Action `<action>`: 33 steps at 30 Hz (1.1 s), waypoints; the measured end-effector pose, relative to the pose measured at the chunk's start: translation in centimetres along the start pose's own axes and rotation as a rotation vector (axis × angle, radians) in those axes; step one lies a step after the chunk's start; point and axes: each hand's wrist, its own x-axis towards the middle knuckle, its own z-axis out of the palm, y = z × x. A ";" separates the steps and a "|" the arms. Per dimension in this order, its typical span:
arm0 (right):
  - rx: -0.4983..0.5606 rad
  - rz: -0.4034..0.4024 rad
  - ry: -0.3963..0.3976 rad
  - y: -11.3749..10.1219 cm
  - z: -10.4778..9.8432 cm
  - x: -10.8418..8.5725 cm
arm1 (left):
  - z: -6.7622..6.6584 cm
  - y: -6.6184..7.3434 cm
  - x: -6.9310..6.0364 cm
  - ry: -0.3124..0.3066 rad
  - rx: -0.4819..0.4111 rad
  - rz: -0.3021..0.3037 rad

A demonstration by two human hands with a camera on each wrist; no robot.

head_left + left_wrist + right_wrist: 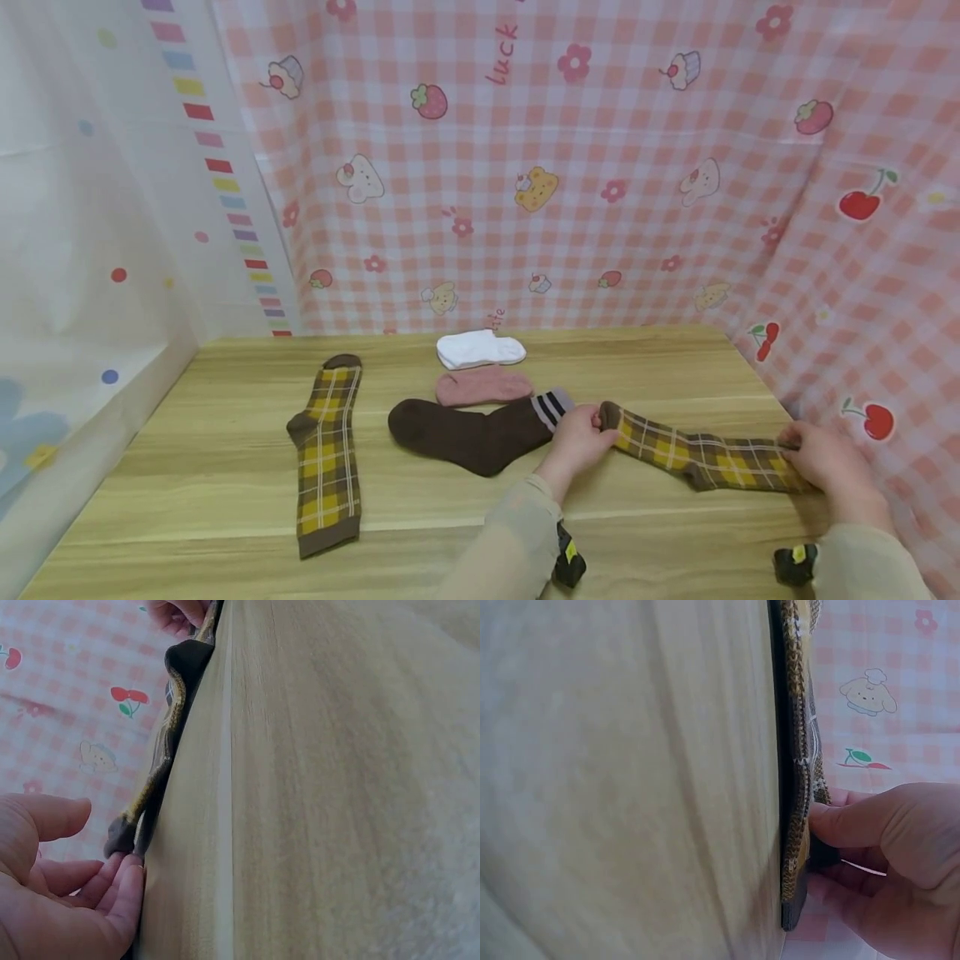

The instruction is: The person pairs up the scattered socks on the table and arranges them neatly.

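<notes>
A yellow-and-brown plaid sock (697, 454) lies stretched across the right part of the table, its brown toe to the left. At that toe is my left hand (580, 442); in the left wrist view its fingertips (129, 871) touch the toe while the thumb stands apart. My right hand (832, 462) pinches the sock near its cuff end, the thumb (832, 825) against the knit in the right wrist view. A matching plaid sock (327, 458) lies lengthwise at the left. Beside my left hand is a dark brown sock (472, 433) with a grey striped cuff, partly behind that hand.
Behind the dark brown sock lie a pink sock (483, 386) and a white sock (480, 348), in a column. The wooden table (225, 433) meets a pink checked cloth (480, 225) at the back and right. A white cloth (97, 208) hangs at the left.
</notes>
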 end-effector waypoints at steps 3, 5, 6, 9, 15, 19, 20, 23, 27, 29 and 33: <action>-0.003 -0.017 0.008 0.0 0.1 0.0 | 0.1 -0.1 0.0 0.011 0.001 -0.014; -0.007 -0.026 0.012 -0.1 0.1 0.0 | 0.1 -0.2 0.0 0.019 0.003 -0.017; -0.010 -0.029 0.019 -0.1 0.1 0.1 | 0.2 -0.2 0.0 0.023 -0.003 -0.024; -0.012 -0.039 0.033 -0.2 0.2 0.1 | 0.2 -0.2 0.0 0.042 -0.001 -0.032; -0.012 -0.081 0.056 -0.3 0.2 0.1 | 0.2 -0.2 0.1 0.110 0.008 -0.029; -0.006 -0.106 0.066 -0.4 0.4 0.2 | 0.2 -0.3 0.0 0.150 0.018 -0.038; -0.004 -0.113 0.067 -0.3 0.4 0.2 | 0.1 -0.3 0.0 0.155 0.018 -0.039; 0.002 -0.115 0.072 -0.3 0.5 0.2 | 0.1 -0.3 0.0 0.155 0.014 -0.035; -0.005 -0.121 0.082 -0.3 0.5 0.0 | 0.1 -0.3 0.0 0.165 0.028 -0.006; -0.004 -0.117 0.085 -0.3 0.5 0.0 | 0.1 -0.3 -0.1 0.175 0.041 0.006; 0.003 -0.103 0.077 -0.4 0.3 0.0 | 0.0 -0.4 -0.2 0.190 0.048 0.015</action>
